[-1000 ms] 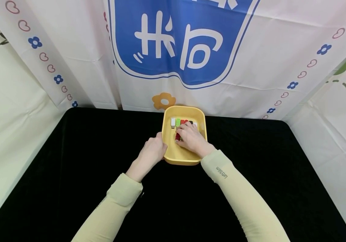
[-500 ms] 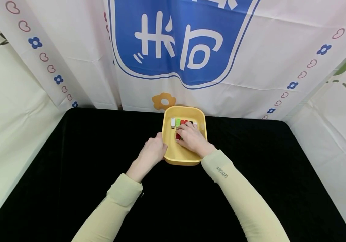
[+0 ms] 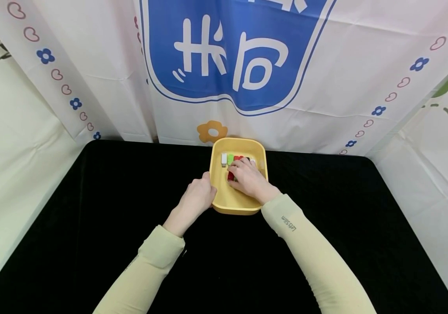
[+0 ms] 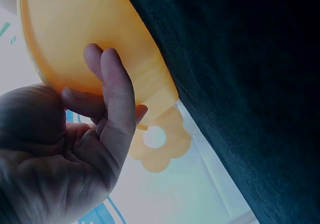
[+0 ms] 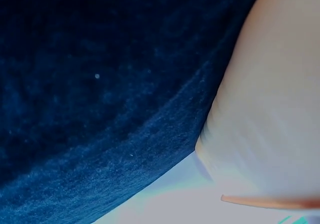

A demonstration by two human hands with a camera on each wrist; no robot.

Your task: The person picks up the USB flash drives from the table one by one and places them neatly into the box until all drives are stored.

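A yellow tray (image 3: pixel 232 198) stands at the far side of the table. At its left rim my left hand (image 3: pixel 197 192) grips the side; in the left wrist view, curled fingers (image 4: pixel 119 84) lie against the outer wall. My right hand (image 3: pixel 249 179) reaches inside the tray, pinching a dark red block (image 3: pixel 230 176) between thumb and fingers. A small greyish-green bit shows beside that block, mostly hidden by the hand. Beyond the fingertips runs a row of small blocks: a white block (image 3: pixel 224 159), a green block (image 3: pixel 230 159), then red, black and white ones, partly covered.
Black cloth (image 3: pixel 130 196) covers the table, which ends just behind the tray. A white curtain (image 3: pixel 326 109) with a blue emblem hangs behind it, and pale fabric walls (image 3: pixel 20 152) stand on both sides. The right wrist view shows the tray's outer wall (image 5: pixel 280 109).
My right hand and the dark red block have shifted very slightly toward the row and to the right. The left hand and the tray stay put.
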